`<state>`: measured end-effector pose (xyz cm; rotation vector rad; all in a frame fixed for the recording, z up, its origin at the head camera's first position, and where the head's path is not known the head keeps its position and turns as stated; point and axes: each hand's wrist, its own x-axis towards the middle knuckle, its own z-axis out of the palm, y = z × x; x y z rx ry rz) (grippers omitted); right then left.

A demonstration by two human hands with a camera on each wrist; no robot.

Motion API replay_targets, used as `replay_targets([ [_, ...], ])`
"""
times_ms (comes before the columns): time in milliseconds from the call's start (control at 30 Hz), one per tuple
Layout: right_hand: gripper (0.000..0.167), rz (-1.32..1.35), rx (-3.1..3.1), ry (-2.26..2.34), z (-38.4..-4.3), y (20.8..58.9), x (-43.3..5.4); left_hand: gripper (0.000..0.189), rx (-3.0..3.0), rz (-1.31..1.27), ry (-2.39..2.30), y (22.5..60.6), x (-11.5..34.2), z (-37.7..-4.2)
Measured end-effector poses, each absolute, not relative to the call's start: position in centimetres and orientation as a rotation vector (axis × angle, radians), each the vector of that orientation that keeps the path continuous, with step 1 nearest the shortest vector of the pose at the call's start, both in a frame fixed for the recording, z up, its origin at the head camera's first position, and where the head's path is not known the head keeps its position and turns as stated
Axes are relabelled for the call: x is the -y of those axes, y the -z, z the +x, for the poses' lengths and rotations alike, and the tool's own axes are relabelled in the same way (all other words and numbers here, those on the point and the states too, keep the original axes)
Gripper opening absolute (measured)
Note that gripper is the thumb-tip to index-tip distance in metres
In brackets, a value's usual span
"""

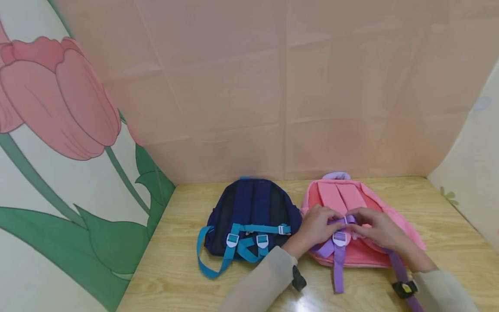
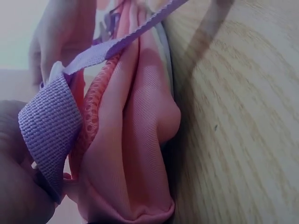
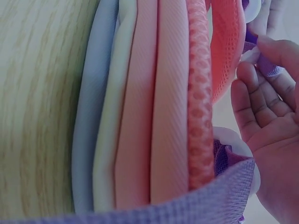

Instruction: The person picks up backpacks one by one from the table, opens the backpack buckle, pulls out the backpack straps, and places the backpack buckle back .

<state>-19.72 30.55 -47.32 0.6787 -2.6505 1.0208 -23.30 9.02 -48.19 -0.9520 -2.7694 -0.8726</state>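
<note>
A pink backpack (image 1: pixel 374 253) lies on the table with its shoulder straps facing up. Above it, both hands meet at a small white buckle (image 1: pixel 345 219) on a purple webbing strap. My left hand (image 1: pixel 319 223) pinches the purple strap (image 2: pixel 51 121) on the left of the buckle. From the other side, my right hand (image 1: pixel 377 226) holds the strap between thumb and fingers, right at the buckle. In the right wrist view, the fingers of the right hand (image 3: pixel 275 107) curl behind the strap. A second white buckle (image 1: pixel 339 238) sits just below the hands, its purple tail hanging toward the front.
A dark blue backpack (image 1: pixel 251 208) with bright blue straps (image 1: pixel 212 274) lies to the left, close beside the pink one. Wood-grain table (image 1: pixel 175 260) surrounds both. A pinkish-brown sheet (image 1: pixel 249 86) stands behind, and a tulip-printed panel (image 1: pixel 58 95) is at the left.
</note>
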Motion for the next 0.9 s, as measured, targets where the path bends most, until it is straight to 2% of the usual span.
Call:
replay_targets([
  [467,0.023,0.598,2.711,-0.941,-19.6,46.9,-30.7,0.035,2.825,-1.009,0.951,47.8,-8.4,-23.6],
  [900,0.024,0.67,2.667,-0.997,-19.9,47.4,-30.6,0.027,2.828,-0.99,0.89,47.7,-8.6,-23.6],
])
